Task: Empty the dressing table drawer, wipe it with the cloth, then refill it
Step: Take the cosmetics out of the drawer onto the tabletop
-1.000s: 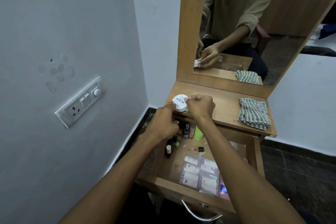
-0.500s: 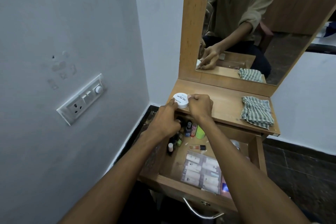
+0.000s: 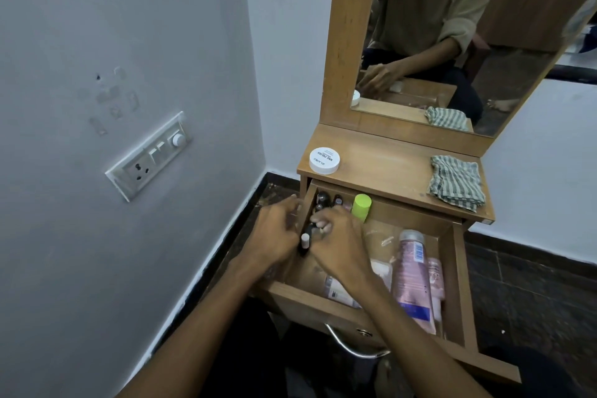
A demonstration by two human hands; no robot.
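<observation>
The drawer [image 3: 458, 284] is standing pulled out below the dressing table top [image 3: 387, 168], and it is holding most of its contents. Both hands are reaching into the drawer's left side: the left hand [image 3: 274, 236] is hovering over the drawer's left wall with fingers loosely curled, and whether it is gripping anything I cannot tell; the right hand [image 3: 339, 245] is curling its fingers around a small dark bottle with a pale cap [image 3: 305, 241]. At the drawer's back a green-capped bottle [image 3: 361, 205] is standing beside dark little bottles [image 3: 323, 199]. A pink tube [image 3: 410, 271] is lying along the drawer's right side. Above the drawer, a white round tub [image 3: 324, 160] is sitting at the top's left end and the striped cloth [image 3: 455, 182] is lying crumpled at its right end.
</observation>
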